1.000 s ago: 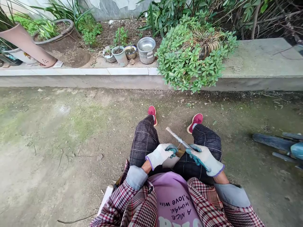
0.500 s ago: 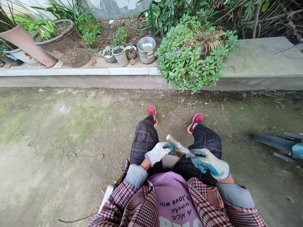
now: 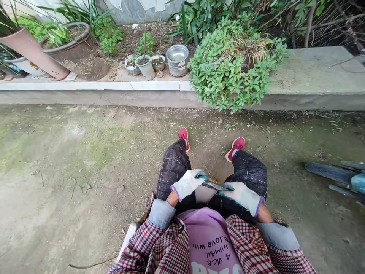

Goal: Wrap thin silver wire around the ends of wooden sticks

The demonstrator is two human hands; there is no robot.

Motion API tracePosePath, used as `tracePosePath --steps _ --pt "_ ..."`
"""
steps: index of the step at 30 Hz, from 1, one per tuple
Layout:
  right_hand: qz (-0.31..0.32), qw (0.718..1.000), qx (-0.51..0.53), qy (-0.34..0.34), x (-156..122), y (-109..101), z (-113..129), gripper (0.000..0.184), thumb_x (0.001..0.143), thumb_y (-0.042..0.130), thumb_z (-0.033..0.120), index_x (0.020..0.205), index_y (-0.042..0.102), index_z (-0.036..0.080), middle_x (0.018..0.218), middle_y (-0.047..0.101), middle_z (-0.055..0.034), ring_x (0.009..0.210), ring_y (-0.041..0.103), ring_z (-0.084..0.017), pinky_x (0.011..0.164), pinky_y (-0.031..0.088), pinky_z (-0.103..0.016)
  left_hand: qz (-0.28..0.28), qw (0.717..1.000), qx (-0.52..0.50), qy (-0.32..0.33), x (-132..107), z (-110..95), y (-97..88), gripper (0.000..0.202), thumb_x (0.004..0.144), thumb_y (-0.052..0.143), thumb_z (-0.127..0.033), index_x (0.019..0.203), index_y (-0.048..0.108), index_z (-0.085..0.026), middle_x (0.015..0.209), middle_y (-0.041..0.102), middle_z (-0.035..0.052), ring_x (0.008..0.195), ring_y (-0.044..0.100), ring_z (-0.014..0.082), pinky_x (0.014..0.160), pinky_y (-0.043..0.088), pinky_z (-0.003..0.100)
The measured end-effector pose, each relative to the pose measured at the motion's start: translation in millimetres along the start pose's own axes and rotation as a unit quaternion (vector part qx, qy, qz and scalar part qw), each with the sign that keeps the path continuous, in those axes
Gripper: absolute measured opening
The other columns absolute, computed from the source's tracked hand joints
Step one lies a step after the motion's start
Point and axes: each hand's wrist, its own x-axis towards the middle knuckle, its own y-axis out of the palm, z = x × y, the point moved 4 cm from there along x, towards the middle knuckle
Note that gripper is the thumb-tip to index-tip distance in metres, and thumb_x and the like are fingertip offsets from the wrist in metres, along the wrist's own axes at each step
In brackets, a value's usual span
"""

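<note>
Both of my hands wear white knit gloves with blue-green coated palms and meet over my lap. My left hand (image 3: 188, 184) is closed, fingers curled round the left end of a slim silver-grey rod-shaped tool (image 3: 215, 185). On the other end of this tool, my right hand (image 3: 242, 195) is closed too. The tool lies nearly level between them; its ends are hidden by the gloves, and its exact kind is unclear. A narrow yellowish-brown piece (image 3: 214, 181) shows just behind it, partly covered, close to my left fingertips.
Ahead runs a low ledge (image 3: 94, 85) with a large brown pot (image 3: 80, 57), several small pots, a metal pot (image 3: 177, 62) and a leafy plant (image 3: 228, 72). A dark wheel (image 3: 327, 173) of a blue vehicle stands at right. The ground (image 3: 71, 171) is bare and mossy.
The tool, earlier raised and slanting in my right hand with a tan end showing, has come down level. My right hand has moved left and turned palm down; my left hand has barely moved.
</note>
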Motion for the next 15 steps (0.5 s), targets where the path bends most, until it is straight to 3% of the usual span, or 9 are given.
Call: tracePosePath --steps 11,15 --pt "-0.021 1.000 -0.006 0.006 -3.0 -2.9 4.1 0.030 0.087 0.062 0.036 0.101 0.083 0.020 0.097 0.084 -0.0062 0.088 0.073 -0.024 0.080 0.053 -0.030 -0.014 0.998 0.056 0.000 -6.3 -9.2 5.0 0.018 0.090 0.061 -0.026 0.094 0.076 -0.017 0.095 0.077 0.0040 0.091 0.068 0.0189 0.089 0.054 0.026" --pt "-0.042 0.999 -0.025 0.016 -3.0 -4.8 4.5 0.027 0.086 0.061 0.035 0.099 0.083 0.022 0.097 0.084 -0.0050 0.088 0.074 -0.023 0.082 0.054 -0.029 -0.054 0.996 0.074 -0.021 -6.0 -4.7 7.2 0.018 0.089 0.063 -0.025 0.094 0.078 -0.016 0.092 0.078 0.0040 0.088 0.069 0.0192 0.086 0.055 0.026"
